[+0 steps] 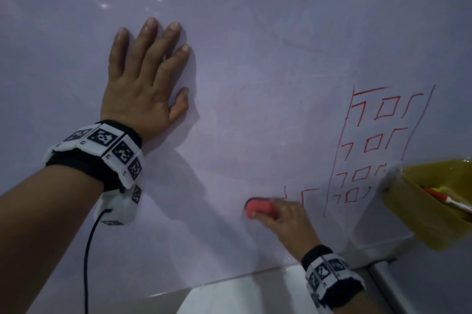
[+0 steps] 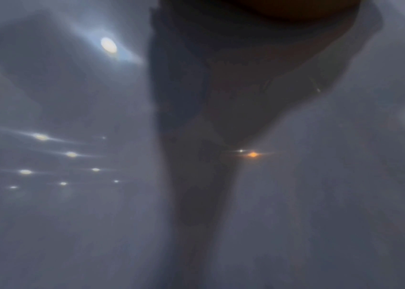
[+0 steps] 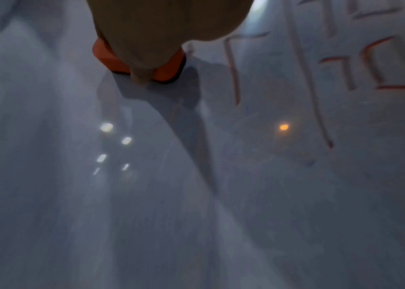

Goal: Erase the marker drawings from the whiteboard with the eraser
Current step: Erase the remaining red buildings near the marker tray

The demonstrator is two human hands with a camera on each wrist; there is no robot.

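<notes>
The whiteboard (image 1: 255, 58) fills the head view. Red marker drawings (image 1: 378, 145) of small squares and lines inside a tall outline sit at its right side, and they show again as blurred red lines (image 3: 379, 64) in the right wrist view. My right hand (image 1: 283, 216) grips a red eraser (image 1: 258, 210) and presses it on the board, low down, just left of the drawings. The eraser (image 3: 166, 68) shows under my fingers in the right wrist view. My left hand (image 1: 148, 70) lies flat on the board at the upper left, fingers spread.
A yellow tray (image 1: 434, 214) holding markers (image 1: 444, 198) hangs at the board's lower right edge. The board's bottom edge (image 1: 229, 280) runs below my right wrist. A black cable (image 1: 88, 249) hangs from my left wrist band. Ceiling lights reflect on the board.
</notes>
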